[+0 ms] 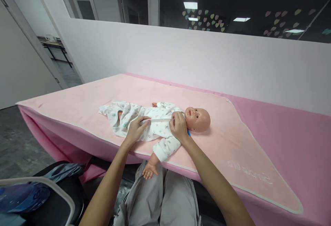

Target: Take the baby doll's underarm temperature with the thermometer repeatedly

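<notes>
A baby doll lies on its back on the pink mat, head to the right, dressed in a white patterned outfit. Over the doll's belly, my left hand pinches the white front edge of the outfit. Near the doll's neck, my right hand has its fingers closed on the same edge, which is stretched straight between both hands. One doll arm hangs over the table's front edge, palm up. A bit of blue shows beside my right wrist.
The pink mat covers a table with a darker pink cloth. A white wall with a window stands behind. At the lower left are a black chair and a blue transparent bottle.
</notes>
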`<state>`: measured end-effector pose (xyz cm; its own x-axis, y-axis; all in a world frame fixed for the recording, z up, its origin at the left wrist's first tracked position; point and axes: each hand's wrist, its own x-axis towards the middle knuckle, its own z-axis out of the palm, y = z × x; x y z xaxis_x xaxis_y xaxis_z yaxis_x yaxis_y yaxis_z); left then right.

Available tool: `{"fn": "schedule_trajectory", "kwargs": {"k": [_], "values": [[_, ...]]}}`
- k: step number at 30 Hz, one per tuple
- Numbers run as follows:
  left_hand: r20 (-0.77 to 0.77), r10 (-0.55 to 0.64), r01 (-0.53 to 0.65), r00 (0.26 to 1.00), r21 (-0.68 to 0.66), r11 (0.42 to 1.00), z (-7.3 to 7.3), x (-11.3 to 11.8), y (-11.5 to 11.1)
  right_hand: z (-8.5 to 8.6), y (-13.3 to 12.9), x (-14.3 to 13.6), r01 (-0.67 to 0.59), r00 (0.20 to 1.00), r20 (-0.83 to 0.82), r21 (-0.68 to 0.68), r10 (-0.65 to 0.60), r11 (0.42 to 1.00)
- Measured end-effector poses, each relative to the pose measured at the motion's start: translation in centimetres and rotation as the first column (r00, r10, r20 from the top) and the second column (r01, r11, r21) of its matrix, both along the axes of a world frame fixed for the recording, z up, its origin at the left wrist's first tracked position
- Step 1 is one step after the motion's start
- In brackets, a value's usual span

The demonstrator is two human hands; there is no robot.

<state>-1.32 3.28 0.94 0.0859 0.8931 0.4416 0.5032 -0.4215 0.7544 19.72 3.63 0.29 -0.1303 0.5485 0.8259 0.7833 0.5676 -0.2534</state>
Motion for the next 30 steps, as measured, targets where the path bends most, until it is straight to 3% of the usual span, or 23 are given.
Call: {"fn": "schedule_trajectory", "kwargs": {"k": [17,24,27,30], "values": [[-0.015,0.007,-0.007,1.000,0.007,1.000,0.0,0.0,-0.1,-0.4,0.3,0.2,-0.009,0.999,-0.043,-0.004,0.009,1.000],[0.047,-0.010,0.010,0.999,-0.006,1.000,-0.2,-0.5,0.1,-0.5,0.3,0.2,0.001,0.998,-0.056,0.003,-0.001,1.000],[0.044,-0.014,0.017,0.999,-0.058,0.998,0.8,-0.9,1.0,-0.6,0.4,0.2,0.012,0.999,-0.045,0.003,-0.012,1.000],[0.021,-0.002,0.002,1.000,-0.005,1.000,3.5,0.5,2.3,-0.3,0.3,0.1,0.037,0.998,0.043,0.003,-0.037,0.999]]}}
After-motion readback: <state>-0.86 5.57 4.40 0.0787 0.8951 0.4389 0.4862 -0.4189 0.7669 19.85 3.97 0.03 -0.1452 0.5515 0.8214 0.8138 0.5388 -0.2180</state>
